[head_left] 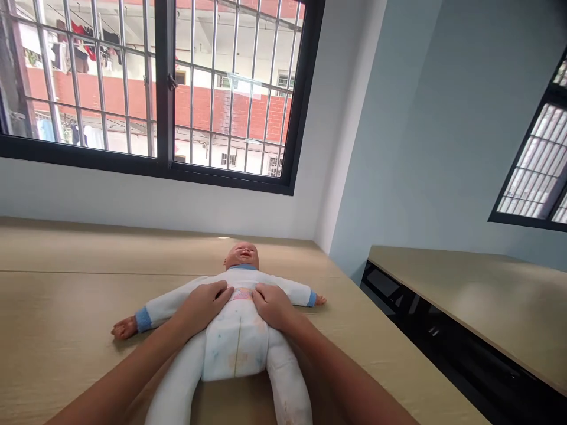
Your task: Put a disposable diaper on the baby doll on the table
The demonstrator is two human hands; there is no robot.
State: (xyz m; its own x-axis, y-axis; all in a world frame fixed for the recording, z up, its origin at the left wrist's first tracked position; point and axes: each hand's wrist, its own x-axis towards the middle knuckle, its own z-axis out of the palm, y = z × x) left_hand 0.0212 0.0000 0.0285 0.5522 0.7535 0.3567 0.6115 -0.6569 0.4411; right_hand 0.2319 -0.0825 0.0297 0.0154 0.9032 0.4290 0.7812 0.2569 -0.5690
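A baby doll (274, 280) lies on its back on the wooden table, head toward the window and arms spread wide. It wears a white top with blue cuffs and collar. Around its hips is a white diaper (237, 339) with faint coloured prints and a yellowish line down the middle. My left hand (207, 301) is closed at one side of the diaper's waist, and my right hand (273, 302) is closed at the other side. Both thumbs rest by the pink patterned waistband (241, 293). The fingers curl around the doll's sides, partly hidden.
The wooden table (57, 313) reaches back to the wall beneath a barred window (163, 88). Beyond a gap on the right stands another wooden-topped table (478, 295) with a black front. A second barred window (538, 159) is at the far right.
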